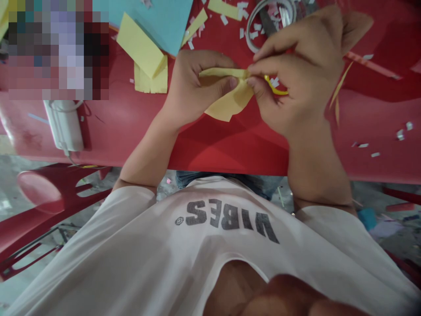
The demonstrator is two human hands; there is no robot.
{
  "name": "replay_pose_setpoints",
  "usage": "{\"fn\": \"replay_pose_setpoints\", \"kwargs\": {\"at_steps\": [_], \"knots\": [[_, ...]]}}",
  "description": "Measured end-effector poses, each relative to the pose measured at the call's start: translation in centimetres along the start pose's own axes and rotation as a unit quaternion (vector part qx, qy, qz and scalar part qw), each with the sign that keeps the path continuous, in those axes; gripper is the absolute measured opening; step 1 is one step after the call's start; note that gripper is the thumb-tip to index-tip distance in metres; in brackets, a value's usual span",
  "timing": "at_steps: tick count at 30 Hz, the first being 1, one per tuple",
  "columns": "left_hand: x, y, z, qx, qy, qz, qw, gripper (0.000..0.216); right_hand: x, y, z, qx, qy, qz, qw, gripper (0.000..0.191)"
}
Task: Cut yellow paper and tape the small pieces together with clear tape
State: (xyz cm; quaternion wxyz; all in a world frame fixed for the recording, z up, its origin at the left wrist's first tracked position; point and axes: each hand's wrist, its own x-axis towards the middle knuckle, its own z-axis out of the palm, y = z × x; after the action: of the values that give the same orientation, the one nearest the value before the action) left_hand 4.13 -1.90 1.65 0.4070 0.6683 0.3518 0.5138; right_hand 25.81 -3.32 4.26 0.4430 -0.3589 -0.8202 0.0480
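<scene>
Both my hands meet over a red table (210, 140) on a piece of yellow paper (230, 103). My left hand (197, 83) is closed, thumb and fingers pinching the paper's left part. My right hand (296, 70) is closed too, pinching the paper's folded top edge where the two hands touch. A small yellow curved piece (276, 90), maybe a handle, shows under my right fingers. A thin yellow strip (340, 90) hangs beside my right wrist.
Folded yellow sheets (144, 57) and a blue sheet (158, 17) lie at the far left of the table. A roll of clear tape (269, 19) sits behind my right hand, among paper scraps. A white charger block (64, 125) rests near the left front edge. A red chair (42, 197) stands below.
</scene>
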Motion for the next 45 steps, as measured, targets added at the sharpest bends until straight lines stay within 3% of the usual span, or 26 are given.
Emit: {"fn": "replay_pose_setpoints", "kwargs": {"at_steps": [3,12,16,17,20,27,32,39,45], "knots": [[0.0,0.1,-0.2,-0.024,-0.035,0.016,0.999,0.019,-0.1,0.2,0.3,0.022,0.016,0.001,1.000,0.026],[-0.3,1.2,0.4,-0.035,-0.005,-0.003,0.999,0.018,-0.2,0.4,0.8,-0.046,0.004,-0.011,0.999,0.028],[-0.3,0.7,0.4,-0.019,-0.004,0.007,1.000,0.020,-0.1,0.5,1.0,-0.052,0.064,-0.052,0.995,0.031],[-0.3,0.6,0.4,-0.014,-0.002,0.004,1.000,0.020,-0.1,0.5,1.0,-0.057,0.031,-0.037,0.997,0.028],[-0.3,0.6,0.4,-0.011,-0.008,0.001,1.000,0.022,-0.1,0.3,0.9,-0.068,0.014,-0.014,0.997,0.031],[-0.4,1.3,0.3,-0.023,-0.003,-0.018,1.000,0.016,-0.2,0.3,0.7,-0.068,0.011,-0.012,0.998,0.044],[-0.2,2.0,-0.1,-0.041,-0.013,-0.025,0.999,0.011,0.0,-0.1,0.2,-0.032,0.003,0.001,0.999,0.040],[-0.1,0.8,0.2,-0.011,0.022,-0.013,1.000,0.011,0.1,0.6,0.1,-0.022,0.032,-0.011,0.999,0.025],[0.0,0.9,0.4,-0.010,0.039,-0.013,0.999,0.010,0.3,-0.1,0.1,-0.031,0.022,-0.005,0.999,0.025]]}}
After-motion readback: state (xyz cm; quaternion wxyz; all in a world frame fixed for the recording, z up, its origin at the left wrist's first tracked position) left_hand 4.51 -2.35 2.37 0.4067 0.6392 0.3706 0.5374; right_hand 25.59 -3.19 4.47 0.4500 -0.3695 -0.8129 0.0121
